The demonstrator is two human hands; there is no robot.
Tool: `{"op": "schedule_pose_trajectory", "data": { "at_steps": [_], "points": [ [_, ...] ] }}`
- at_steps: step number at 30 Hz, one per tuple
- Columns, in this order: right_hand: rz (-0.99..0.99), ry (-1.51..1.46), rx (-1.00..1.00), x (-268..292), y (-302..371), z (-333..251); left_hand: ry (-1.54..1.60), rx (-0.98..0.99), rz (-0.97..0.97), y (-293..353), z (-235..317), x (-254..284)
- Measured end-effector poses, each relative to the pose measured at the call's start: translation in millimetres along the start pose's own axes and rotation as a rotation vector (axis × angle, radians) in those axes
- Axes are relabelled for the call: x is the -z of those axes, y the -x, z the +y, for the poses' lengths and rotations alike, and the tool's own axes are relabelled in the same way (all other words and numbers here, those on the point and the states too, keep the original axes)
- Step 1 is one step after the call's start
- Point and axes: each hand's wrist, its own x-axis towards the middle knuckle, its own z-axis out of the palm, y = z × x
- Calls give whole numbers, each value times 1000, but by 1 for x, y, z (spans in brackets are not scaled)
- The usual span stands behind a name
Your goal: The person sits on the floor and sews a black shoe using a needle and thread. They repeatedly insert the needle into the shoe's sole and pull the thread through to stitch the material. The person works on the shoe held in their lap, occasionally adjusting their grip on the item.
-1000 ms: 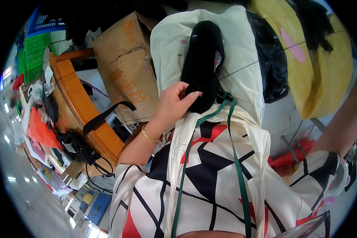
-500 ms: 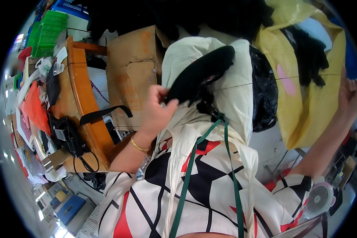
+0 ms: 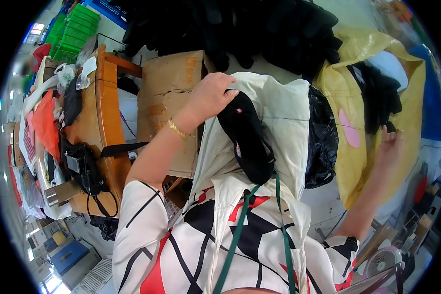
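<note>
My left hand [image 3: 211, 97] is closed on one end of a black shoe-shaped cloth piece [image 3: 245, 132]. The piece hangs lengthwise over the cream apron [image 3: 286, 142] on my lap, with a small pink spot near its upper end. On the right, my right hand [image 3: 392, 144] is at the yellow sack [image 3: 362, 171], fingers pinched at the lower tip of the black cloth pieces [image 3: 379, 93] in the sack's mouth. Its grip is partly hidden. A pink insole-shaped piece [image 3: 349, 128] lies on the sack's side.
A heap of black pieces [image 3: 279, 34] spreads at the far side. A cardboard box [image 3: 169, 117] and wooden stool-like frame [image 3: 105, 122] stand at left, with a black bag [image 3: 83, 169]. A black plastic bag [image 3: 322, 137] sits between apron and sack. A small fan [image 3: 379, 262] is at lower right.
My left hand has moved up and away, swinging the black piece from slanted to hanging lengthwise. My right hand has come inward from the far right edge to the black pieces in the sack.
</note>
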Motion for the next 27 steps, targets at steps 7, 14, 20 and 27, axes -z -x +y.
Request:
{"op": "schedule_pose_trajectory", "data": {
  "at_steps": [7,14,20,27],
  "points": [
    [-311,269,-249,-66,84,103,48,292,-56,40,37,-8],
    [-1102,698,51,-188,168,141,199,317,3,52,38,-23],
    [-1258,765,214,-194,176,151,193,244,163,68,35,-42],
    [-1236,779,353,-191,183,156,147,222,250,75,32,-52]
  ]
}}
